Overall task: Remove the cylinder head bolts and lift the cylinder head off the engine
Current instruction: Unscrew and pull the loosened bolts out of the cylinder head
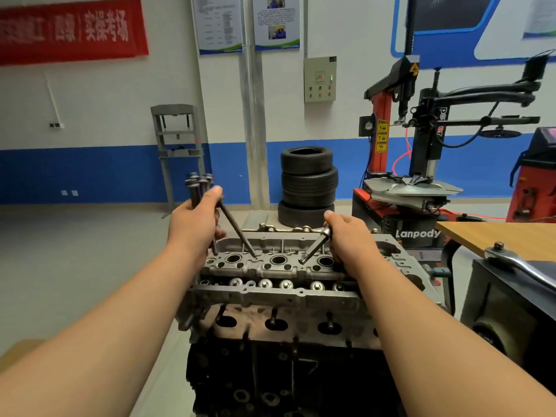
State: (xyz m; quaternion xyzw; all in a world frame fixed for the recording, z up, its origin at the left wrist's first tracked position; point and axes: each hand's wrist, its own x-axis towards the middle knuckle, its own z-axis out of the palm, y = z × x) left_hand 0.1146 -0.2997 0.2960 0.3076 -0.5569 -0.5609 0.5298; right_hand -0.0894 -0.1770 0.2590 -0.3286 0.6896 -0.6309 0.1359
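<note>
Seated atop the dark engine block (270,380), mid-frame and below both hands: one aluminium cylinder head (270,296), long axis left to right, three plug wells (278,260) showing. Above its left end, left hand (192,218), fingers curled round a bundle of head bolts (198,183), heads up, at least four, exact count unclear. Holds one more long bolt (237,230) slanting down-right, tip just at a hole in the head's top face. Nearer the right end, right hand (349,236), fingers wrapped on a single socket extension (314,246), bit end aimed down-left, just above the head. Probably calls for drawing that long bolt up along its own axis.
</note>
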